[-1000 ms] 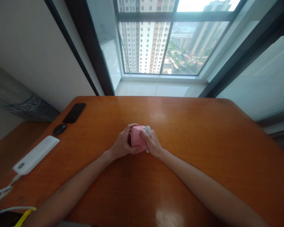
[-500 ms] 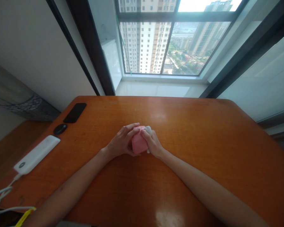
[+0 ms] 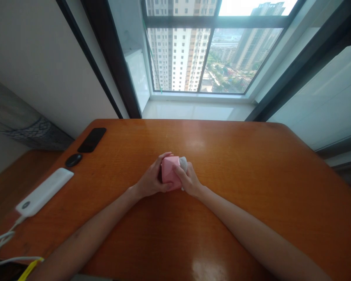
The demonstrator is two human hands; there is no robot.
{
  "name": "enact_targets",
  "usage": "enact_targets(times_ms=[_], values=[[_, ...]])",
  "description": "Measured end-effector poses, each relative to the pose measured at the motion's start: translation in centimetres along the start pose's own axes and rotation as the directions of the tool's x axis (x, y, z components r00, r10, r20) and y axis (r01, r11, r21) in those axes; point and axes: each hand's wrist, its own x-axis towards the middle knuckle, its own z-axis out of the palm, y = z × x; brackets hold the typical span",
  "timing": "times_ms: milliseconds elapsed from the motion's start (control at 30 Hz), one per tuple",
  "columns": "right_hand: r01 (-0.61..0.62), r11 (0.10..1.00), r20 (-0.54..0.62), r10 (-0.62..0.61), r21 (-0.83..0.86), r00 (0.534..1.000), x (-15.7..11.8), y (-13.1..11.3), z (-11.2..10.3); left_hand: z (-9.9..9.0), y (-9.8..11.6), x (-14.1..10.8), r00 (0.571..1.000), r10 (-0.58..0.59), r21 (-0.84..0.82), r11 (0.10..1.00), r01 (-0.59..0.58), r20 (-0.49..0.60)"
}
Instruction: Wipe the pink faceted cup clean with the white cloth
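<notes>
Between my hands, over the middle of the wooden table (image 3: pixel 236 164), is a small pink box-like object (image 3: pixel 169 171). My left hand (image 3: pixel 152 177) is closed around its left side, with the thumb at the lower edge and fingers over the far side. My right hand (image 3: pixel 190 180) grips the right side, its thumb lying across the pink face. A grey rounded piece (image 3: pixel 183 164) shows at the right of the pink object, beside my right thumb. The fingers of my right hand are mostly hidden, and I cannot tell what the grey piece is.
Along the table's left side lie a black phone (image 3: pixel 92 139), a black computer mouse (image 3: pixel 73 160) and a white power strip (image 3: pixel 45 192) with white cables (image 3: pixel 1 238). A yellow strip (image 3: pixel 31 269) is near my left forearm. A window (image 3: pixel 213 58) stands beyond the far edge.
My left fingers have shifted off the pink object's top face to its far side, and the left thumb now presses its near edge. More of the pink surface shows. The right hand stays gripping.
</notes>
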Motion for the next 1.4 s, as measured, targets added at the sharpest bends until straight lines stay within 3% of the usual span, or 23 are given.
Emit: enact_targets(times_ms=[133,267,433,533,600,667,767,933,1100,1233,1300,1400], values=[[-0.033,0.999,-0.010,0.033,0.038,0.999,0.1,-0.3,0.0,-1.1,-1.0,-0.2,0.968,0.240,0.239,0.938,-0.252,0.078],[-0.047,0.997,-0.007,0.048,0.053,0.999,0.3,-0.4,0.0,-1.6,-1.1,-0.3,0.955,0.282,0.369,0.881,-0.296,0.092],[-0.051,0.997,-0.051,0.054,0.064,0.997,0.3,-0.1,0.0,-0.6,0.3,0.1,0.971,0.237,0.278,0.936,-0.218,-0.037],[-0.046,0.997,-0.027,0.048,0.064,0.998,0.2,0.0,0.0,0.1,0.9,0.3,0.995,0.064,0.124,0.991,-0.053,-0.083],[-0.084,0.995,-0.022,0.086,0.060,0.996,0.2,0.0,0.0,0.3,0.9,0.3,0.997,-0.060,0.012,0.998,0.061,-0.052],[-0.122,0.990,-0.027,0.124,0.065,0.992,0.2,0.0,0.1,0.4,0.7,0.2,0.994,-0.104,-0.050,0.993,0.103,-0.021],[-0.128,0.988,-0.023,0.131,0.087,0.991,0.2,-0.1,0.1,0.2,0.1,0.0,0.999,-0.013,-0.015,1.000,0.013,-0.030],[-0.098,0.990,-0.026,0.101,0.104,0.995,0.3,-0.3,0.0,-0.8,-0.8,-0.1,0.970,0.237,0.283,0.928,-0.243,0.059],[-0.088,0.992,-0.045,0.092,0.091,0.995,0.6,-0.2,0.0,-0.9,0.0,0.0,0.957,0.290,0.345,0.897,-0.275,0.010],[-0.071,0.993,-0.049,0.076,0.096,0.996,0.6,-0.1,0.0,-0.4,1.0,0.2,0.975,0.207,0.266,0.947,-0.178,-0.083],[-0.056,0.994,-0.043,0.061,0.098,0.997,0.5,-0.1,0.0,-0.2,1.2,0.4,0.989,0.088,0.168,0.984,-0.067,-0.122],[-0.073,0.996,-0.019,0.075,0.053,0.997,0.2,-0.3,0.1,0.0,1.0,0.5,0.992,-0.107,-0.043,0.994,0.104,-0.073]])
